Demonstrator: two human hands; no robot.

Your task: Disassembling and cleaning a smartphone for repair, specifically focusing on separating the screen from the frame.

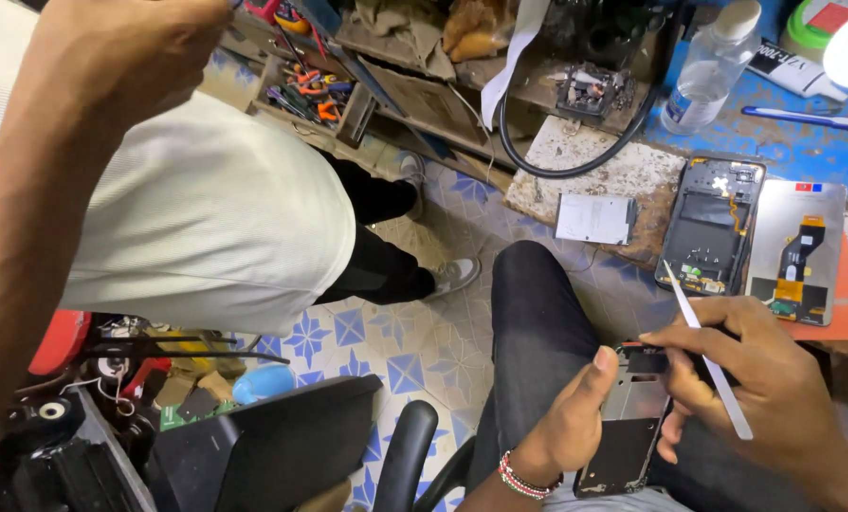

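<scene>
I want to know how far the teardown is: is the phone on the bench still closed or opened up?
Opened. The phone lies with its insides bare, and its screen panel lies apart beside it, flex cable showing.

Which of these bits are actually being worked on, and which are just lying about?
In use: phone frame in the left hand; white pry tool in the right hand.

Lying about: opened phone body, screen panel, clear bottle, tool tray.
</scene>
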